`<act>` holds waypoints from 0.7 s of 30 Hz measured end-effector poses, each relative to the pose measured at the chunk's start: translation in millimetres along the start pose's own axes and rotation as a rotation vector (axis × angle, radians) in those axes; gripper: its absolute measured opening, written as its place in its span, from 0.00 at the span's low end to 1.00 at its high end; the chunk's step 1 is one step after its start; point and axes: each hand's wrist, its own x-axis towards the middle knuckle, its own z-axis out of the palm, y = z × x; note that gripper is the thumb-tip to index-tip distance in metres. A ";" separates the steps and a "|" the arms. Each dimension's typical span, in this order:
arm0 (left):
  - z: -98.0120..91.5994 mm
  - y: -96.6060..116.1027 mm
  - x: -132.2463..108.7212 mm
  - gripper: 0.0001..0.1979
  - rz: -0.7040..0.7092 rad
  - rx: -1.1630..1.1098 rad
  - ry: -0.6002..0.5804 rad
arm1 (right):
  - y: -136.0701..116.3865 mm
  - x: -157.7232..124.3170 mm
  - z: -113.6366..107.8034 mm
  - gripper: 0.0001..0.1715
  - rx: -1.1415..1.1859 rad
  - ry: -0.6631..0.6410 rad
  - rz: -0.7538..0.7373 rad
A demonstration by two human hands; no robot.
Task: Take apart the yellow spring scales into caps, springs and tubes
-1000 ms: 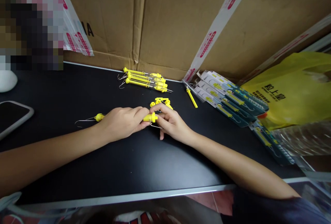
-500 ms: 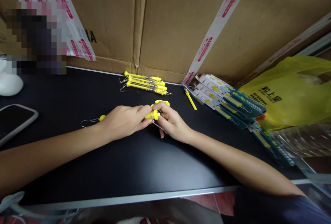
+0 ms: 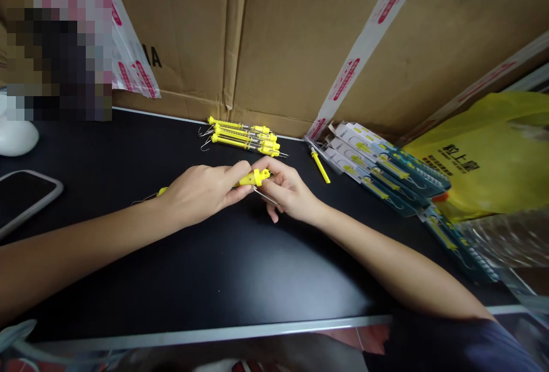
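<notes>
The yellow tool is in your hands, held crosswise over the surface, between its near and far edges and closer to the far one. Your left hand is closed around the tool's middle, so most of its length is covered; one yellow end with a loop shows past your fingertips, and the other end, with thin wires, pokes out behind your wrist. Your right hand is curled right at the looped end, a metal wire running beneath the thumb; whether the fingers grip loop or wire, you cannot tell from here. Beyond your hands, several similar yellow tools lie side by side close to the surface's far edge. To their right, a slim yellow stick lies slanted, just beside a stack of printed packages that runs toward the right edge. A yellow bag sits past the packages. Near the left edge lie a phone and a rounded white object. Taped cardboard stands along the far edge.
</notes>
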 end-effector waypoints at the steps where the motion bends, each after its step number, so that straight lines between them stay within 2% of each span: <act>1: -0.6 0.0 0.1 0.11 0.015 -0.014 -0.012 | -1.2 -1.2 -1.6 0.10 -0.014 -0.016 0.006; 5: -3.3 -0.4 -0.3 0.10 0.060 -0.060 -0.067 | -4.7 -4.0 -6.5 0.09 -0.031 -0.077 0.012; 10: -2.1 -2.4 -1.6 0.11 0.045 -0.135 -0.098 | -4.3 -4.4 -5.8 0.09 -0.037 -0.091 -0.002; 21: 4.1 5.5 -2.6 0.12 -0.049 -0.118 0.025 | 7.1 -2.4 16.4 0.13 0.157 0.084 -0.046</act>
